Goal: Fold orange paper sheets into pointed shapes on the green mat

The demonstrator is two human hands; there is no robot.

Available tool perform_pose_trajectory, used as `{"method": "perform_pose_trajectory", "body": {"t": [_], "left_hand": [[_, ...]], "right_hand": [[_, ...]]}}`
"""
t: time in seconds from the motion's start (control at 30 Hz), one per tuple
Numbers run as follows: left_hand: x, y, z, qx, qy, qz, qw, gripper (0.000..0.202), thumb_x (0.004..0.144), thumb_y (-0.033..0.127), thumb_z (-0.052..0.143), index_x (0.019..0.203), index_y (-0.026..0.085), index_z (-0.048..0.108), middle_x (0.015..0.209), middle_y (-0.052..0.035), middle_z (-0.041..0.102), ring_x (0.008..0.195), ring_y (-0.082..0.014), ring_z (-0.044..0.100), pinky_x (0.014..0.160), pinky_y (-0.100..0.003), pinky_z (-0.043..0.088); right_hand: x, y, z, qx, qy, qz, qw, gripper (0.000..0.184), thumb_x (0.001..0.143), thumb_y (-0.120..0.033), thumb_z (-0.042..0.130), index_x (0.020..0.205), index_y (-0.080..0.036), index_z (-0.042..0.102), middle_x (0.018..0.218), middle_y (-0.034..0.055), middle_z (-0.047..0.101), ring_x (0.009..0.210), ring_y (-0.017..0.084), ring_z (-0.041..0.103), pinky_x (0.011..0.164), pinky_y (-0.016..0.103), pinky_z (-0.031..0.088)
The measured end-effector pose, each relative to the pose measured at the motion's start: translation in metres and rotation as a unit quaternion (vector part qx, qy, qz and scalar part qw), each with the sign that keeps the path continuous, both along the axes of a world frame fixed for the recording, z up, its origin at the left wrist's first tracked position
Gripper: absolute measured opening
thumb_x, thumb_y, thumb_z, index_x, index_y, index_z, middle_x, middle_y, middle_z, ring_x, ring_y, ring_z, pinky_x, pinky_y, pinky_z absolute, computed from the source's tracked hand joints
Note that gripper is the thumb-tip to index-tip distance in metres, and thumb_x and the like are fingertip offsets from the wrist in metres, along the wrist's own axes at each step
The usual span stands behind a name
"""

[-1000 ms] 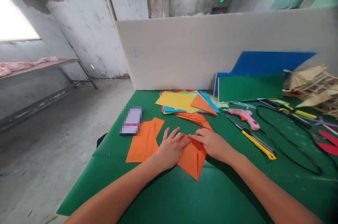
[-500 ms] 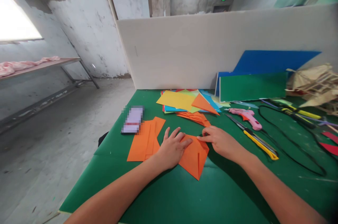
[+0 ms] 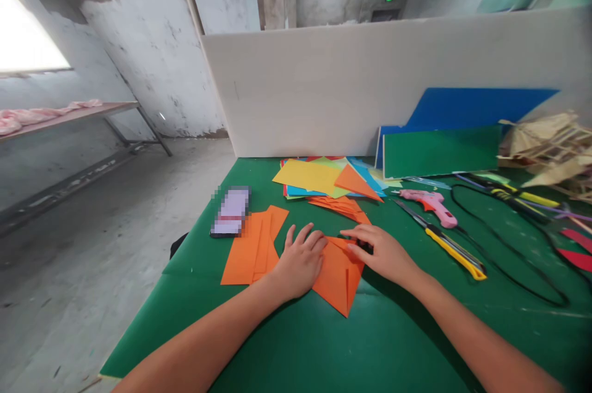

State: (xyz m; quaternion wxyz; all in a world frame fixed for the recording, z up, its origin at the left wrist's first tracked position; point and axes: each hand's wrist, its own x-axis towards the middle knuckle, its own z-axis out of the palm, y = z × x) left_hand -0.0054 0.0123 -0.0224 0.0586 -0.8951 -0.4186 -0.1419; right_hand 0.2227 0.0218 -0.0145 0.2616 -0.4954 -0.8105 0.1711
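Observation:
A folded orange paper (image 3: 337,276) lies on the green table cover (image 3: 287,343) in front of me. My left hand (image 3: 300,260) rests flat on its left part with fingers spread. My right hand (image 3: 383,251) sits at the paper's upper right edge, fingers curled and pinching the fold there. To the left, orange paper strips (image 3: 252,248) lie flat next to a blurred-out phone-like object (image 3: 230,212).
A stack of coloured sheets (image 3: 324,180) lies further back. A pink glue gun (image 3: 430,205), a yellow utility knife (image 3: 451,245) and a black cable (image 3: 509,251) lie to the right. Green and blue boards (image 3: 439,149) lean on a white partition (image 3: 370,84). A wooden model (image 3: 550,146) stands far right.
My right hand slid along the paper's top edge, out to the right and back a little. The upper right flap now looks lifted at my fingers. My left hand stayed put.

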Motion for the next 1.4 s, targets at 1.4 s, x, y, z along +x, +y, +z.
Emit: {"method": "perform_pose_trajectory", "body": {"t": [1.4], "left_hand": [[0.002, -0.004, 0.008, -0.009, -0.005, 0.003, 1.000, 0.028, 0.092, 0.019, 0.043, 0.116, 0.028, 0.054, 0.115, -0.0024, 0.060, 0.128, -0.0241, 0.039, 0.110, -0.052, 0.022]], "right_hand": [[-0.014, -0.006, 0.004, 0.025, 0.000, 0.121, 0.992, 0.035, 0.099, -0.033, 0.037, 0.092, -0.021, 0.070, 0.099, 0.0084, 0.065, 0.095, 0.021, 0.059, 0.083, 0.034, 0.048]]}}
